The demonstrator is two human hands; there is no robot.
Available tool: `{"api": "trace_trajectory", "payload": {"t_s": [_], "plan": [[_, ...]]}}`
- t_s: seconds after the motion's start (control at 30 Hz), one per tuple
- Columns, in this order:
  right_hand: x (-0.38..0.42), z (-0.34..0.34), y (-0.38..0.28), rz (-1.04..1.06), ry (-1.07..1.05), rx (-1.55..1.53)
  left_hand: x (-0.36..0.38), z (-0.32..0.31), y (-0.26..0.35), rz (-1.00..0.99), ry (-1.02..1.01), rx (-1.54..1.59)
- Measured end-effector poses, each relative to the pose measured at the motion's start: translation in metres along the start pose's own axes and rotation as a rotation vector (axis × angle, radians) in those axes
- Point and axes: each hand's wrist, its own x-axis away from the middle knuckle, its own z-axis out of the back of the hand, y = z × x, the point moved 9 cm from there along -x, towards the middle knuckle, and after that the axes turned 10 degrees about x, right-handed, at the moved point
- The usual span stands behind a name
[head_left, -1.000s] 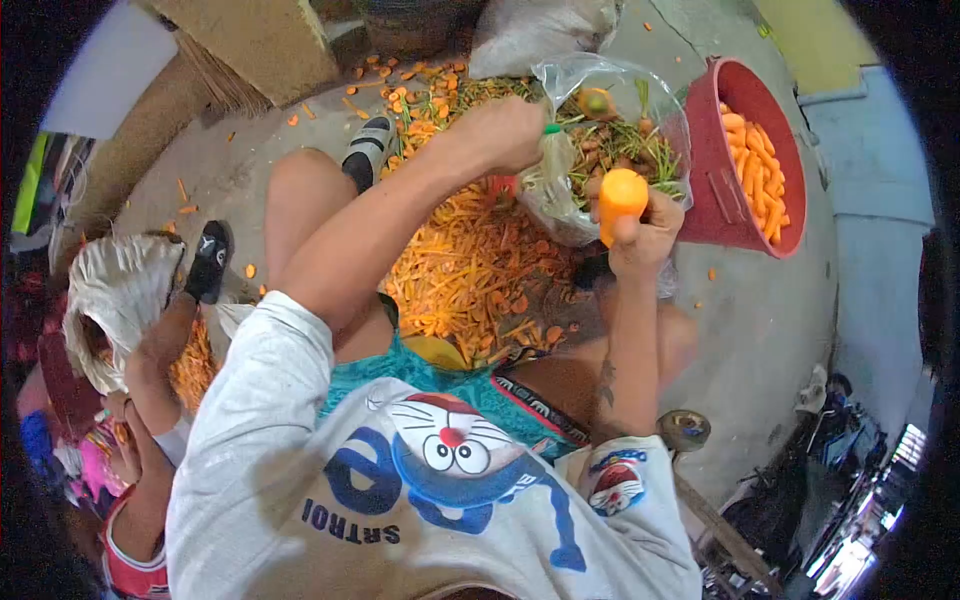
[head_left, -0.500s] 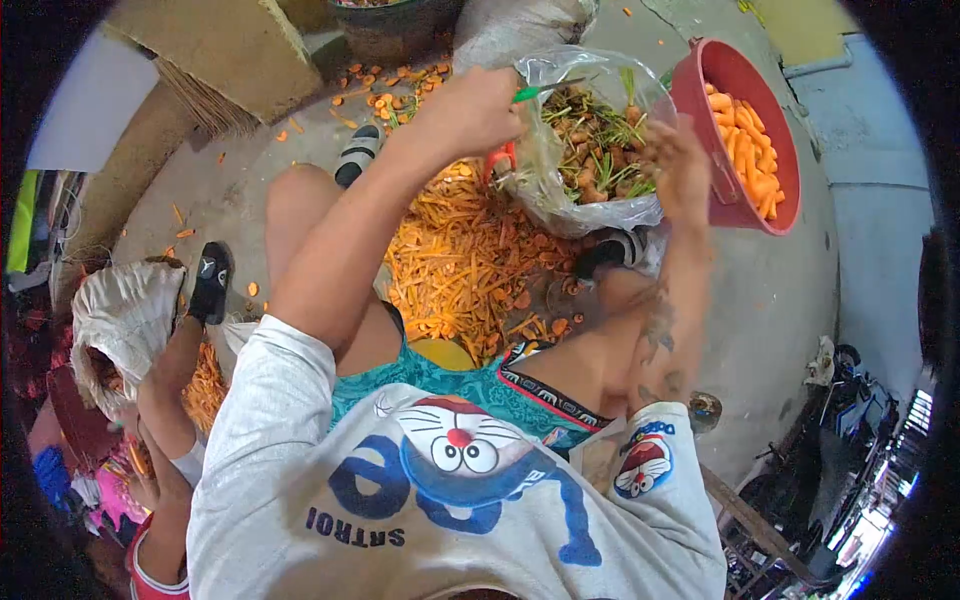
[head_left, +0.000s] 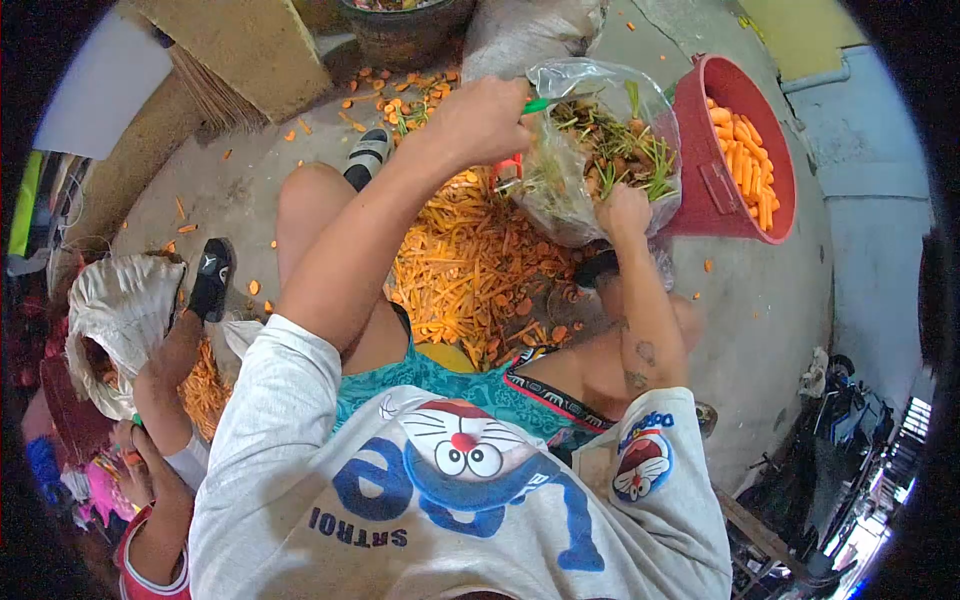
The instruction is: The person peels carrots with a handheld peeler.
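My left hand is closed around a green-handled knife, its thin blade pointing right over the near-left rim of a clear plastic bag. In the bag lie brownish unpeeled carrots with short green stems. My right hand is at the bag's near side, its fingers curled down among the stems; what they hold is hidden. A small red object shows just below my left hand. Orange peelings cover the floor between my legs.
A red bucket of peeled carrots tilts right of the bag. A dark tub and a pale sack stand behind. At left, another person's hand works beside a white sack.
My right hand has moved down and left from the bag's right edge to the stems at its near side. My left hand has shifted slightly right, still with the knife.
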Motion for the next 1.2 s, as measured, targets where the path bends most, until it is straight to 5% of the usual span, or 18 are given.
{"api": "trace_trajectory", "payload": {"t_s": [0.13, 0.33, 0.4, 0.43, 0.53, 0.67, 0.77, 0.83, 0.97, 1.03, 1.13, 1.2], "plan": [[0.002, 0.027, 0.007, -0.116, 0.027, -0.225, 0.004, 0.005, -0.005, 0.012, 0.006, -0.009], [0.014, 0.081, 0.047, -0.058, 0.236, -0.999, 0.001, 0.016, -0.004, 0.013, 0.059, -0.013], [0.028, 0.102, 0.054, -0.026, 0.21, -1.718, -0.001, 0.014, -0.002, 0.047, 0.033, -0.016], [0.033, 0.113, 0.051, -0.032, 0.216, -1.718, -0.003, 0.01, -0.003, 0.041, 0.029, -0.016], [0.031, 0.108, 0.035, 0.101, 0.038, -2.564, -0.006, -0.002, 0.007, -0.054, 0.061, 0.0], [0.039, 0.104, -0.021, 0.058, -0.244, -2.605, -0.007, -0.012, 0.016, -0.059, 0.045, 0.031], [0.041, 0.103, -0.032, 0.024, -0.096, -2.459, -0.002, -0.008, 0.029, -0.055, 0.052, 0.06], [0.049, 0.112, -0.024, 0.042, 0.096, -1.867, -0.004, -0.016, 0.024, -0.034, 0.007, 0.04], [0.06, 0.12, -0.029, 0.073, 0.1, -1.608, -0.009, -0.037, 0.022, -0.074, -0.072, 0.034], [0.066, 0.125, -0.03, 0.137, 0.133, -1.637, -0.011, -0.065, 0.012, -0.059, -0.269, 0.142], [0.062, 0.135, -0.023, 0.232, 0.283, -1.742, -0.014, -0.059, -0.029, 0.165, -0.29, -0.105], [0.057, 0.12, -0.001, 0.087, 0.336, -2.001, -0.017, -0.037, -0.021, 0.077, -0.17, 0.008]]}}
